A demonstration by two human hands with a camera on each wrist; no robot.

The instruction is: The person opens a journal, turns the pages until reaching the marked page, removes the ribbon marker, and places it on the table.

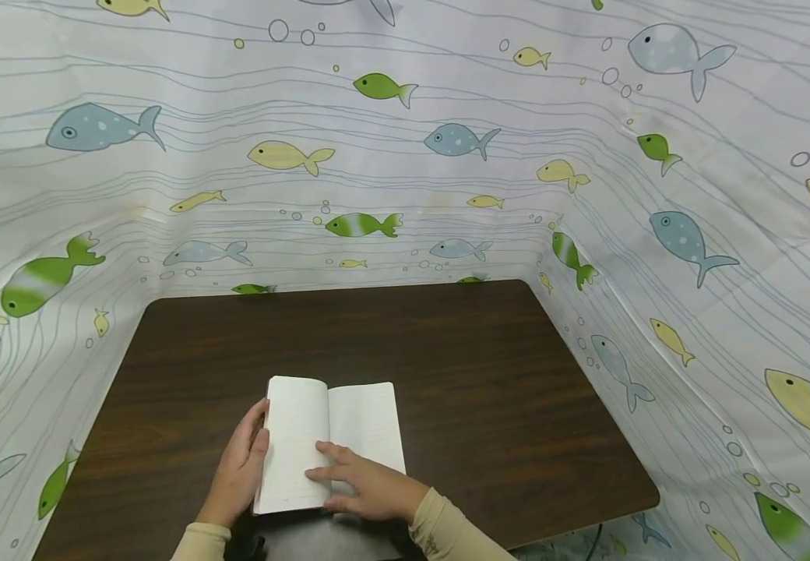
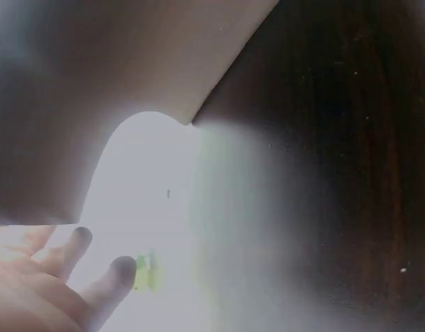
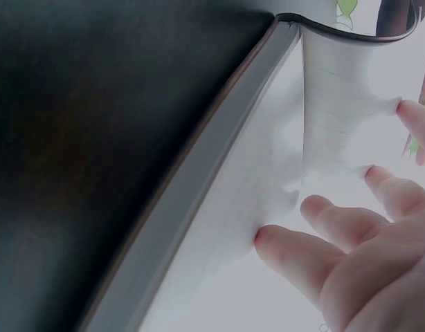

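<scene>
open notebook (image 1: 296, 444), brown table (image 1: 461, 358), fish-print cloth (image 1: 405, 179) around

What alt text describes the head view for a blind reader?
A left hand holds the left edge of an open, white-paged notebook over a dark brown wood-grain table; the right hand touches the pages. White fish-print fabric hangs behind.

1. Head view: we get bright, pretty even light on the fish-print cloth (image 1: 377, 183); the dark table (image 1: 475, 351) looks dimmer.
2. Left wrist: we've got hazy glare bleeding over the left hand (image 2: 46, 287), with the notebook (image 2: 129, 55) shadowed.
3. Right wrist: we see washed-out pages (image 3: 275, 138), soft shadows by the right hand (image 3: 368, 249).
</scene>
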